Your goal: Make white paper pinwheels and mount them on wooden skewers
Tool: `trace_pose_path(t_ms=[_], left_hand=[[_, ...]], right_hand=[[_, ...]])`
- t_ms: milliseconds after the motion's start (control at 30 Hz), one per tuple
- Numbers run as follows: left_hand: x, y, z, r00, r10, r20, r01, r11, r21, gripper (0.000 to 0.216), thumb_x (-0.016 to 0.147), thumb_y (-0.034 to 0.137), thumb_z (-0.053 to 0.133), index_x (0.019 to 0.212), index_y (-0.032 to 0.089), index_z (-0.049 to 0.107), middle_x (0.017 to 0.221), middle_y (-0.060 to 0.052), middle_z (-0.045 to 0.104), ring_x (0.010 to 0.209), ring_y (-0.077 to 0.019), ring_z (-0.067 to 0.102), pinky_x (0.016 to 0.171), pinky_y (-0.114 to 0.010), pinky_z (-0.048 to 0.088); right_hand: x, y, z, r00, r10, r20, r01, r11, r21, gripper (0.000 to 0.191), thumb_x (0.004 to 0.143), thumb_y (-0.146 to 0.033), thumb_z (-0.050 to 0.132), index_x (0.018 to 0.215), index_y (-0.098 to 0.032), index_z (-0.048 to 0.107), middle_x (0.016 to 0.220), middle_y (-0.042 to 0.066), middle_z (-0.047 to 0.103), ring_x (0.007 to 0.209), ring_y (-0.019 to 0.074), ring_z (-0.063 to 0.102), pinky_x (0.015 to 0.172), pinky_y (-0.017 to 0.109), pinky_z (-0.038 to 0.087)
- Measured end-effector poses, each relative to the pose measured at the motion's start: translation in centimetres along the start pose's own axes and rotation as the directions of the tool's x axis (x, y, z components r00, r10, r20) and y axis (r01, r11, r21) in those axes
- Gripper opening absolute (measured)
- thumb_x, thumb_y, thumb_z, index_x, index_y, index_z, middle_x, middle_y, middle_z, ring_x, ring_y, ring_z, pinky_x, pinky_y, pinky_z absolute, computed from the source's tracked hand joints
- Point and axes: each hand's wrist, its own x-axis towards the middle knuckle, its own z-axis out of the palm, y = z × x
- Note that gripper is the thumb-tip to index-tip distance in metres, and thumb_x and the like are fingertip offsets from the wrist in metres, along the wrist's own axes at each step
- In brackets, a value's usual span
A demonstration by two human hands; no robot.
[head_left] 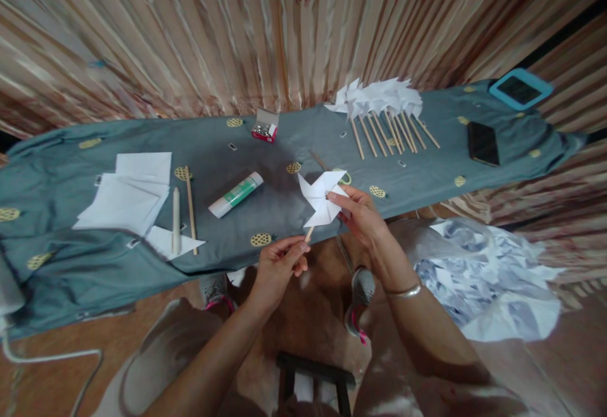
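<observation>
A white paper pinwheel [318,197] on a wooden stick is held up over the front edge of the cloth-covered table [289,215]. My left hand [283,262] pinches the lower part of its stick. With thumb and fingers, my right hand [358,210] grips the paper blades near the centre, where a small dark spot shows. Just behind the pinwheel lies a pair of scissors [345,177], partly hidden by it. A glue stick [236,194] with a green label rests to the left.
Finished pinwheels [384,98] lie in a row at the back, right of an open red box of pins [264,127]. Paper sheets [126,199], a white candle-like rod [176,221] and a wooden stick [191,208] are at left. A phone [484,143] and blue-framed device [520,88] lie right. A bag of paper pieces [488,278] stands below.
</observation>
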Motion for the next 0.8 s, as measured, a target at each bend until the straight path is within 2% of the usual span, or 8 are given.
trace_pose_path(t_ms=[533, 800], left_hand=[[0.2, -0.1, 0.2, 1.0, -0.02, -0.014, 0.02, 1.0, 0.001, 0.029, 0.055, 0.034, 0.084, 0.074, 0.013, 0.075, 0.057, -0.003, 0.066, 0.038, -0.0058, 0.046, 0.038, -0.02, 0.028], [0.1, 0.8, 0.2, 0.999, -0.007, -0.035, 0.005, 0.999, -0.047, 0.029, 0.052, 0.033, 0.086, 0.07, 0.013, 0.075, 0.06, -0.003, 0.068, 0.039, -0.0063, 0.049, 0.038, -0.019, 0.028]], right_hand=[[0.1, 0.2, 0.0, 1.0, -0.025, 0.011, 0.025, 1.0, 0.011, 0.034, 0.048, -0.04, 0.087, 0.072, -0.022, 0.072, 0.068, -0.002, 0.072, 0.059, 0.013, 0.058, 0.059, 0.027, 0.046], [0.5, 0.4, -0.6, 0.997, -0.045, -0.061, 0.05, 0.996, 0.077, 0.036, 0.046, -0.047, 0.09, 0.064, -0.022, 0.071, 0.062, -0.003, 0.069, 0.054, 0.0104, 0.055, 0.052, 0.024, 0.046]])
